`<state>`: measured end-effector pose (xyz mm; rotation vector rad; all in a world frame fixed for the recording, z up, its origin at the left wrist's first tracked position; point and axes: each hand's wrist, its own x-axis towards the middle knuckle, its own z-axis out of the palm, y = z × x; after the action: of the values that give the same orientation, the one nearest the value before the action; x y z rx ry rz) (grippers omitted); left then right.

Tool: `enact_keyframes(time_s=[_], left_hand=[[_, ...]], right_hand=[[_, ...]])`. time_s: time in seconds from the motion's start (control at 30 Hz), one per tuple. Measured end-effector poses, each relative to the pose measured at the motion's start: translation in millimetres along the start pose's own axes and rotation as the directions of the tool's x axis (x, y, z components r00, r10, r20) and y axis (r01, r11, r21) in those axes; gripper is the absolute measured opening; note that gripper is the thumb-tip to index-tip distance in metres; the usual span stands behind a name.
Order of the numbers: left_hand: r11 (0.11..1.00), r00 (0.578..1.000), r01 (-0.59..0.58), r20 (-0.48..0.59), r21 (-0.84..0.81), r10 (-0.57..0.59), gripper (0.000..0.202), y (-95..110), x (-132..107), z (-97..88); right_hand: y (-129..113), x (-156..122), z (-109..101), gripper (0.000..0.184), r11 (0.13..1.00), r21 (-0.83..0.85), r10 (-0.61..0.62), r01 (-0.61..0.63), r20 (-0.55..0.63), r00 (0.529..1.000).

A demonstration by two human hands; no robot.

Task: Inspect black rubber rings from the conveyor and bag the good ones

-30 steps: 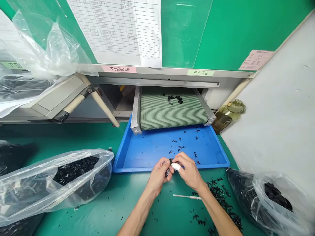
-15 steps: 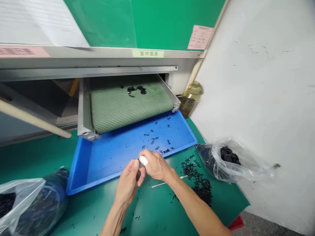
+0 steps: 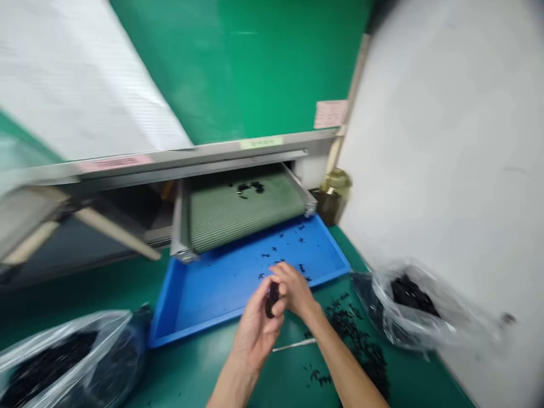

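My left hand (image 3: pixel 255 326) and my right hand (image 3: pixel 295 289) meet over the front rim of the blue tray (image 3: pixel 204 294). Both pinch one small black part (image 3: pixel 271 297) between their fingers. The picture is smeared by motion, so the part's shape is not clear. Small black scraps (image 3: pixel 280 258) lie scattered in the tray's right half. A green ribbed conveyor belt (image 3: pixel 242 212) ends above the tray's back edge and carries a few black parts (image 3: pixel 249 188).
A clear bag of black parts (image 3: pixel 63 357) lies at lower left, another bag (image 3: pixel 408 306) at right against the white wall. A heap of black scraps (image 3: pixel 357 340) and a thin white stick (image 3: pixel 293 344) lie on the green table. A yellowish bottle (image 3: pixel 334 192) stands behind the tray.
The view has swung and blurred. Both hands stay together on the small black part; the white-taped fingertip seen earlier no longer shows.
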<state>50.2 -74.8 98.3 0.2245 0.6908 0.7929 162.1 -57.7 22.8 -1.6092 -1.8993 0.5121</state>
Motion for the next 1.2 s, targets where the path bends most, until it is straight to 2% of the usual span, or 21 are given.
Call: enact_keyframes(time_s=[0.07, 0.13, 0.2, 0.3, 0.4, 0.47, 0.6, 0.7, 0.77, 0.87, 0.93, 1.07, 1.2], left_hand=[[0.992, 1.0, -0.019, -0.024, -0.127, 0.016, 0.016, -1, 2, -4.4], [0.974, 0.991, -0.102, -0.104, -0.204, 0.082, 0.014, 1, 1, -15.4], [0.957, 0.974, -0.17, -0.187, -0.236, 0.127, 0.015, 2, -1, -28.5], [0.945, 0.954, -0.197, -0.272, -0.263, 0.124, 0.017, 2, -3, -45.3], [0.939, 0.946, -0.175, -0.314, -0.297, 0.077, 0.014, 2, -1, -58.2], [0.938, 0.945, -0.16, -0.323, -0.309, 0.055, 0.013, 2, 3, -66.0], [0.94, 0.946, -0.152, -0.319, -0.306, 0.049, 0.011, 4, 14, -78.6], [0.943, 0.948, -0.164, -0.31, -0.289, 0.07, 0.012, 10, 22, -81.7], [0.954, 0.952, -0.18, -0.287, -0.24, 0.107, 0.015, 17, 28, -80.0], [0.968, 0.958, -0.237, -0.185, -0.08, 0.22, 0.022, 31, 36, -73.2], [0.956, 0.95, -0.289, -0.108, 0.045, 0.292, 0.027, 42, 43, -67.4], [0.918, 0.934, -0.336, -0.051, 0.21, 0.354, 0.035, 56, 60, -58.3], [0.891, 0.932, -0.33, -0.044, 0.312, 0.361, 0.04, 55, 65, -57.3]], right_hand=[[12, 5, -15, 0.031, 0.998, 0.053, 0.025, -0.017, -0.151, 0.988], [20, 29, -36, 0.031, 0.999, 0.048, 0.006, 0.006, -0.252, 0.968], [23, 68, -58, 0.031, 1.0, -0.026, -0.001, -0.006, -0.258, 0.966], [23, 142, -76, 0.031, 0.985, -0.123, 0.092, -0.123, -0.229, 0.969], [26, 210, -73, 0.028, 0.963, -0.142, 0.193, -0.23, -0.23, 0.954], [28, 242, -64, 0.022, 0.945, -0.146, 0.257, -0.294, -0.227, 0.939], [30, 271, -53, 0.017, 0.933, -0.116, 0.308, -0.34, -0.225, 0.924], [32, 267, -56, 0.018, 0.952, -0.044, 0.289, -0.304, -0.214, 0.933], [31, 254, -60, 0.023, 0.96, 0.035, 0.279, -0.278, -0.187, 0.942], [21, 218, -58, 0.038, 0.958, 0.191, 0.234, -0.213, -0.095, 0.968], [9, 185, -48, 0.041, 0.945, 0.288, 0.165, -0.155, -0.01, 0.986], [-13, 123, -20, 0.02, 0.922, 0.38, 0.042, -0.071, 0.083, 0.996], [-21, 92, -11, 0.01, 0.945, 0.326, -0.085, 0.033, 0.147, 0.985]])
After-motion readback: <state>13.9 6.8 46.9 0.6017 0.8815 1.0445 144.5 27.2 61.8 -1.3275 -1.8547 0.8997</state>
